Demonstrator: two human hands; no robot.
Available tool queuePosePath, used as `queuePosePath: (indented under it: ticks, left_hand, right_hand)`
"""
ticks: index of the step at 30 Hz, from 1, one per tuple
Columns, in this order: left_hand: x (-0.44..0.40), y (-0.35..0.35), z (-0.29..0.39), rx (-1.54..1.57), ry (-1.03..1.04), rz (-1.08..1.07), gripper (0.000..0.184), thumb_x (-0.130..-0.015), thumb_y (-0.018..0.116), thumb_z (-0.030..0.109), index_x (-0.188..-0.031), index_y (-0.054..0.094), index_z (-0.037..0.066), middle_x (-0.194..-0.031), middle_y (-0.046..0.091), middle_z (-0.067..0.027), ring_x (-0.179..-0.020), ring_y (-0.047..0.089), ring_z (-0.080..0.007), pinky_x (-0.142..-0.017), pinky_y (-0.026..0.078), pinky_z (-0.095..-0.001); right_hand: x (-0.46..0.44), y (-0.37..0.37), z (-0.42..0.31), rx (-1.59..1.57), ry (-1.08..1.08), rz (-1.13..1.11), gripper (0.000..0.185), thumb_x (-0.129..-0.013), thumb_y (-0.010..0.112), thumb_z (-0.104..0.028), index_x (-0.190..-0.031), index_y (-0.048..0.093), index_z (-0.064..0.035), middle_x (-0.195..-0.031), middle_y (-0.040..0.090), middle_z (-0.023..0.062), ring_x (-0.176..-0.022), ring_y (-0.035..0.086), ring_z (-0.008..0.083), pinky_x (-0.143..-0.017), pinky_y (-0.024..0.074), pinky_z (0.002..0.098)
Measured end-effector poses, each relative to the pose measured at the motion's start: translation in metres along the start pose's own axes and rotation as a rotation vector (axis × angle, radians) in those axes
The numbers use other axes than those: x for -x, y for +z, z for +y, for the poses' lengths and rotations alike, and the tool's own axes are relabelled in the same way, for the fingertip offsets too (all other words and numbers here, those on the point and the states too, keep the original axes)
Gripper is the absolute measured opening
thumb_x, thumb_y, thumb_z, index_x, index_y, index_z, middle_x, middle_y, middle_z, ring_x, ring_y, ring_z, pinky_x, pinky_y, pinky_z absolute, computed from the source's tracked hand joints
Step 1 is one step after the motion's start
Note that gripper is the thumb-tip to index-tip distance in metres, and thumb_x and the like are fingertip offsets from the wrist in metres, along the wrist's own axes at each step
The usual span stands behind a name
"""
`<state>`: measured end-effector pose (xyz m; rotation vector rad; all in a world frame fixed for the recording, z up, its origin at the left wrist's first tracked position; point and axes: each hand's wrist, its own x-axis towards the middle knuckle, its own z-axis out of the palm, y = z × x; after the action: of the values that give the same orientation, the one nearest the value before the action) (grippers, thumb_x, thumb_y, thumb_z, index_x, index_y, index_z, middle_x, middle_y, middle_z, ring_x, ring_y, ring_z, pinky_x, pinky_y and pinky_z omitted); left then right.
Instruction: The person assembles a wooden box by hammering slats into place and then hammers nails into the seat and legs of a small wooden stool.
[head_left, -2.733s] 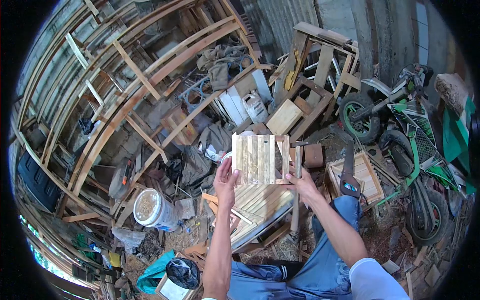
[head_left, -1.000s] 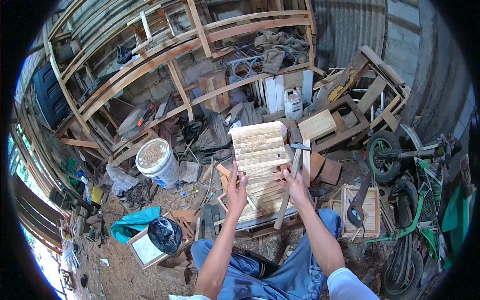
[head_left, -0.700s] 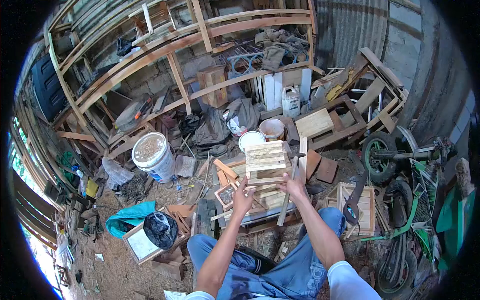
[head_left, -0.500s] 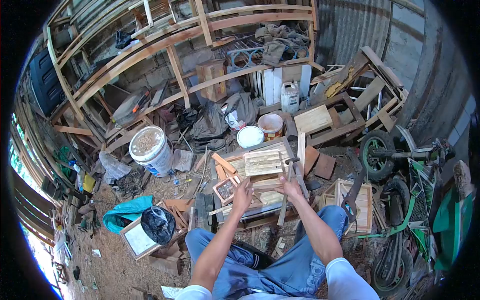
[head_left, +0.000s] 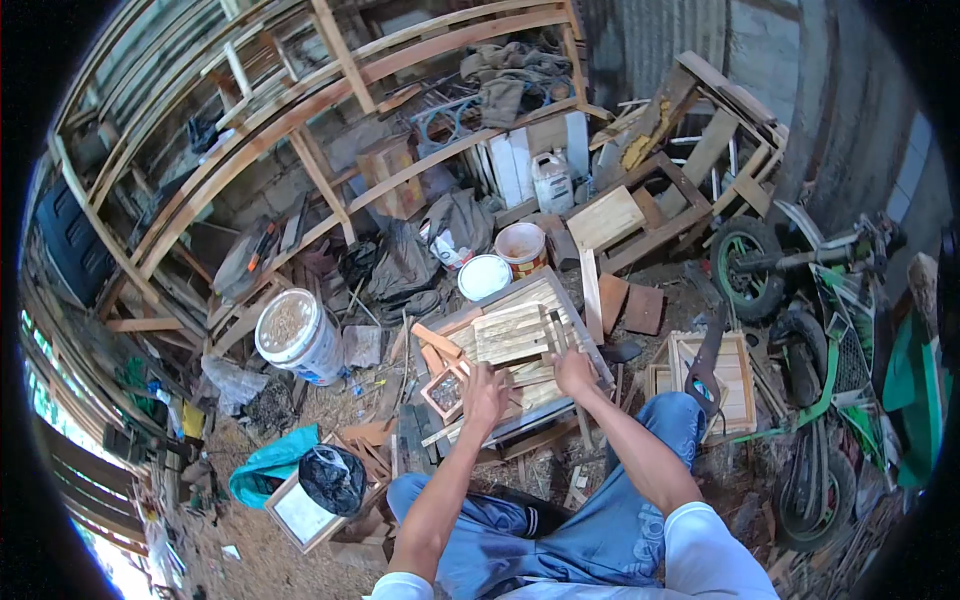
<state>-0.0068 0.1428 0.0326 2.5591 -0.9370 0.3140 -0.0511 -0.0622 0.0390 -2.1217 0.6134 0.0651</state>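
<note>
A slatted wooden panel (head_left: 508, 332) lies on the low wooden worktable (head_left: 578, 330) in front of me. At the panel's near left corner, my left hand (head_left: 484, 395) has its fingers curled over the edge. My right hand (head_left: 574, 374) is closed round a hammer (head_left: 584, 428) by the panel's near right corner; the handle points back toward my knees and the head is hard to make out. Just left of my left hand is a small wooden box (head_left: 444, 392) of nails or similar bits, with short wood pieces (head_left: 437, 341) beyond it.
Past the table stand a white-lidded tub (head_left: 483, 277) and an open bucket (head_left: 521, 247). A large bucket (head_left: 297, 327) is at the left. On the right, a handsaw (head_left: 707, 362) rests on wooden frames (head_left: 738, 378), near a small green motorbike (head_left: 835, 340).
The panel has come down from in front of me onto the table, and both hands have lowered with it. The hammer has moved along in my right hand. The view has shifted.
</note>
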Motion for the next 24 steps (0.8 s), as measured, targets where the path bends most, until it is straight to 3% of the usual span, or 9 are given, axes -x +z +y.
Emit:
queuePosePath:
  ticks: [2, 3, 7, 9, 12, 14, 17, 20, 24]
  left_hand:
    - [-0.003, 0.017, -0.006, -0.061, 0.154, -0.021, 0.036, -0.076, 0.069, 0.011, -0.112, 0.068, 0.011, -0.104, 0.058, -0.0108, -0.103, 0.056, -0.0298, -0.086, 0.046, -0.0435]
    - [-0.005, 0.024, -0.004, -0.081, 0.176, -0.062, 0.037, -0.077, 0.068, 0.011, -0.114, 0.067, 0.011, -0.103, 0.059, -0.0100, -0.103, 0.056, -0.0290, -0.086, 0.046, -0.0438]
    - [-0.015, 0.033, -0.008, -0.149, 0.208, -0.232, 0.035, -0.082, 0.062, 0.012, -0.117, 0.064, 0.011, -0.100, 0.060, -0.0094, -0.100, 0.059, -0.0268, -0.086, 0.047, -0.0414]
    - [-0.022, 0.031, -0.013, -0.117, 0.170, -0.307, 0.030, -0.083, 0.059, 0.011, -0.114, 0.063, 0.009, -0.100, 0.062, -0.0101, -0.100, 0.061, -0.0275, -0.085, 0.049, -0.0407]
    - [-0.030, 0.019, -0.020, -0.095, 0.201, -0.117, 0.025, -0.081, 0.065, 0.010, -0.106, 0.066, 0.007, -0.100, 0.064, -0.0110, -0.094, 0.064, -0.0324, -0.079, 0.053, -0.0428]
    - [-0.037, -0.003, -0.016, -0.041, 0.166, -0.144, 0.029, -0.080, 0.066, 0.010, -0.109, 0.065, 0.004, -0.103, 0.063, -0.0145, -0.095, 0.063, -0.0360, -0.081, 0.052, -0.0442]
    - [-0.043, -0.032, -0.015, 0.173, 0.132, -0.146, 0.033, -0.081, 0.066, 0.005, -0.113, 0.063, -0.001, -0.103, 0.063, -0.0189, -0.094, 0.062, -0.0394, -0.081, 0.050, -0.0437]
    - [-0.039, -0.051, -0.011, 0.291, 0.069, -0.101, 0.031, -0.082, 0.066, 0.005, -0.111, 0.063, -0.003, -0.098, 0.063, -0.0185, -0.093, 0.063, -0.0387, -0.081, 0.049, -0.0425]
    - [-0.025, -0.068, -0.002, 0.217, 0.171, 0.007, 0.023, -0.084, 0.064, 0.004, -0.106, 0.063, -0.003, -0.092, 0.061, -0.0182, -0.088, 0.061, -0.0372, -0.077, 0.048, -0.0420]
  right_hand:
    - [-0.004, 0.021, 0.011, 0.068, -0.053, 0.254, 0.053, -0.092, 0.058, -0.023, -0.130, 0.041, 0.0087, -0.096, 0.066, 0.0319, -0.087, 0.067, 0.0444, -0.082, 0.0525, 0.0506]
    - [0.007, 0.008, 0.000, 0.022, 0.016, 0.147, 0.054, -0.089, 0.061, -0.019, -0.131, 0.039, 0.0078, -0.098, 0.065, 0.0319, -0.099, 0.062, 0.0464, -0.087, 0.0497, 0.0517]
    - [0.005, 0.013, 0.013, 0.002, -0.041, 0.189, 0.058, -0.082, 0.066, -0.009, -0.129, 0.039, 0.0104, -0.121, 0.052, 0.0370, -0.108, 0.058, 0.0484, -0.091, 0.0477, 0.0532]
    - [0.010, 0.012, 0.015, -0.037, -0.106, 0.224, 0.057, -0.080, 0.065, -0.005, -0.129, 0.038, 0.0111, -0.124, 0.048, 0.0374, -0.109, 0.056, 0.0495, -0.092, 0.0477, 0.0521]
    - [0.011, 0.012, 0.017, -0.022, -0.103, 0.192, 0.056, -0.076, 0.059, 0.004, -0.127, 0.039, 0.0133, -0.119, 0.047, 0.0361, -0.111, 0.053, 0.0500, -0.093, 0.0480, 0.0495]
    - [0.000, 0.031, 0.029, -0.022, -0.144, 0.221, 0.055, -0.075, 0.058, 0.007, -0.126, 0.040, 0.0140, -0.119, 0.046, 0.0361, -0.113, 0.051, 0.0496, -0.094, 0.0474, 0.0490]
    - [-0.014, 0.052, 0.043, 0.067, -0.166, 0.279, 0.044, -0.089, 0.051, -0.001, -0.129, 0.040, 0.0091, -0.120, 0.045, 0.0309, -0.108, 0.055, 0.0439, -0.091, 0.0484, 0.0503]
    - [-0.007, 0.042, 0.034, 0.072, -0.178, 0.240, 0.042, -0.077, 0.057, 0.005, -0.118, 0.049, 0.0123, -0.120, 0.048, 0.0323, -0.113, 0.048, 0.0458, -0.098, 0.0426, 0.0481]
    - [0.004, 0.022, 0.007, 0.118, -0.309, 0.342, 0.029, -0.092, 0.053, -0.012, -0.116, 0.056, 0.0037, -0.120, 0.056, 0.0258, -0.110, 0.056, 0.0417, -0.092, 0.0475, 0.0494]
